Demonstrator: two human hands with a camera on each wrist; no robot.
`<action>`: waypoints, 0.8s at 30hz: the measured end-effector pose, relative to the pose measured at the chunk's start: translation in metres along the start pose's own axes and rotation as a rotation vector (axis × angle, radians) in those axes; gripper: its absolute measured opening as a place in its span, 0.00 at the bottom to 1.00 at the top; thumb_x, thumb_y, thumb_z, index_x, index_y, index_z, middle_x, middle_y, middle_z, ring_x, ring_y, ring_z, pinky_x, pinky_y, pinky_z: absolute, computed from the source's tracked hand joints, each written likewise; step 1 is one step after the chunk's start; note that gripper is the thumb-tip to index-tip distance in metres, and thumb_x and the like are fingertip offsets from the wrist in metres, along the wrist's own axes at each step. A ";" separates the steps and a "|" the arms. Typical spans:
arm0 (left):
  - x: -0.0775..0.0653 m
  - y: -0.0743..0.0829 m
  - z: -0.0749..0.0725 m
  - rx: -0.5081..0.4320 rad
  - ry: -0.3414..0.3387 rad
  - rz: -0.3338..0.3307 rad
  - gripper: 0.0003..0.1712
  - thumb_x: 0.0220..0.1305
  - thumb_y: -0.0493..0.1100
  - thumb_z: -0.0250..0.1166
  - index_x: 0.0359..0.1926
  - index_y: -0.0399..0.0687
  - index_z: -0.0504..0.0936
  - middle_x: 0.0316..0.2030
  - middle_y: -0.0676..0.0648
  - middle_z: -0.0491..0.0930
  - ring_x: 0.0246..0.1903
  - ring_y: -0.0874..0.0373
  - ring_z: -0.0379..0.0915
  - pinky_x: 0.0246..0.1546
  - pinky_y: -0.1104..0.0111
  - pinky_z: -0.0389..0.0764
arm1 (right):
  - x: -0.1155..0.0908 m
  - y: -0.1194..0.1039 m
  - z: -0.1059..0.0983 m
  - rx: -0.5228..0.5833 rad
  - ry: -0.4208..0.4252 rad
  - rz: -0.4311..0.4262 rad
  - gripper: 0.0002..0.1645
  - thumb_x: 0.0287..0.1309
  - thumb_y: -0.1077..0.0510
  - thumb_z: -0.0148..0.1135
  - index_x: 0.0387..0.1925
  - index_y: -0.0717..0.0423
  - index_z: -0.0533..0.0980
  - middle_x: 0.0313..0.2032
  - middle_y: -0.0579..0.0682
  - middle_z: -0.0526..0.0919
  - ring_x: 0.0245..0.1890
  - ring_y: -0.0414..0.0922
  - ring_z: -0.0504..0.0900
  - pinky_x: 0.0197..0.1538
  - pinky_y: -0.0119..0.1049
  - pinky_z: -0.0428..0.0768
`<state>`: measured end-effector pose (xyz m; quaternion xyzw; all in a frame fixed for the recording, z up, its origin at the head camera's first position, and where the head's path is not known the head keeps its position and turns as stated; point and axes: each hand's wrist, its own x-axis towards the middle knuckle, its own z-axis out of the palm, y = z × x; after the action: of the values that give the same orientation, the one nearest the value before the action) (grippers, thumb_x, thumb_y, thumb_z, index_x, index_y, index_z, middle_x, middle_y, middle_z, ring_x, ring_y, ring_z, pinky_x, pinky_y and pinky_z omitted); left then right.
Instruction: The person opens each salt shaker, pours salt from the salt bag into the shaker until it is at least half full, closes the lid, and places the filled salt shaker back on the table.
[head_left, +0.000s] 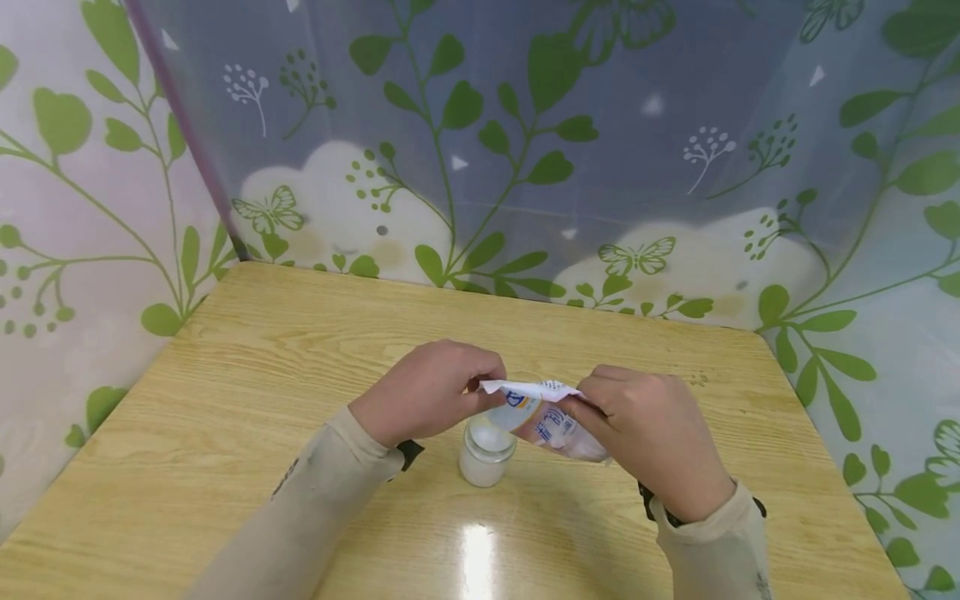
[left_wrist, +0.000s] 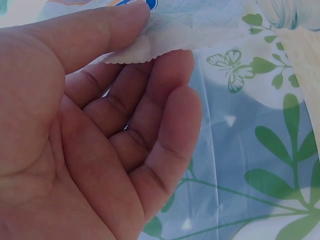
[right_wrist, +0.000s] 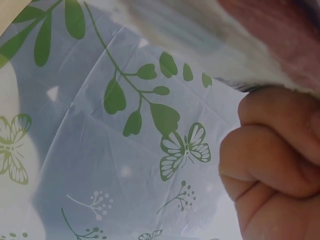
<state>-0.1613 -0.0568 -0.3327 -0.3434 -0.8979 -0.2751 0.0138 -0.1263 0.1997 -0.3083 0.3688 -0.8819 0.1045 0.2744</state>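
Both hands hold a printed plastic packet (head_left: 551, 425) with a pale top edge, blue lettering and see-through parts. My left hand (head_left: 435, 390) pinches its left corner between thumb and fingers; in the left wrist view the packet's serrated edge (left_wrist: 145, 52) lies under the thumb. At the other end, my right hand (head_left: 648, 417) grips the upper edge, its fingers (right_wrist: 265, 160) curled in the right wrist view, where the packet (right_wrist: 215, 45) is blurred. A small glass jar (head_left: 483, 462), white inside, stands upright on the table just below the packet's left end. The packet overlaps its rim.
The wood-grain table (head_left: 300, 333) reaches back to a printed fabric wall (head_left: 480, 125) with leaves and butterflies. Similar side panels (head_left: 885, 333) rise at left and right. A bright reflection lies on the tabletop in front of the jar.
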 end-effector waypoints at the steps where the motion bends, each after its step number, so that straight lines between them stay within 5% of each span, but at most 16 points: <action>1: 0.000 0.000 0.000 -0.001 0.001 0.000 0.04 0.68 0.45 0.71 0.35 0.57 0.84 0.30 0.62 0.83 0.26 0.67 0.73 0.31 0.69 0.77 | 0.000 0.000 0.000 0.002 0.000 -0.001 0.21 0.49 0.58 0.82 0.16 0.45 0.74 0.17 0.37 0.72 0.15 0.29 0.59 0.19 0.27 0.63; 24: -0.002 0.001 -0.001 -0.032 0.019 0.013 0.05 0.67 0.42 0.72 0.34 0.55 0.84 0.29 0.61 0.82 0.26 0.67 0.72 0.32 0.70 0.77 | 0.001 0.000 0.000 0.005 0.002 -0.022 0.18 0.49 0.58 0.82 0.18 0.45 0.77 0.19 0.38 0.75 0.16 0.29 0.63 0.20 0.28 0.66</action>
<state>-0.1596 -0.0580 -0.3314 -0.3467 -0.8910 -0.2926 0.0186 -0.1272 0.1995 -0.3080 0.3792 -0.8772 0.1041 0.2756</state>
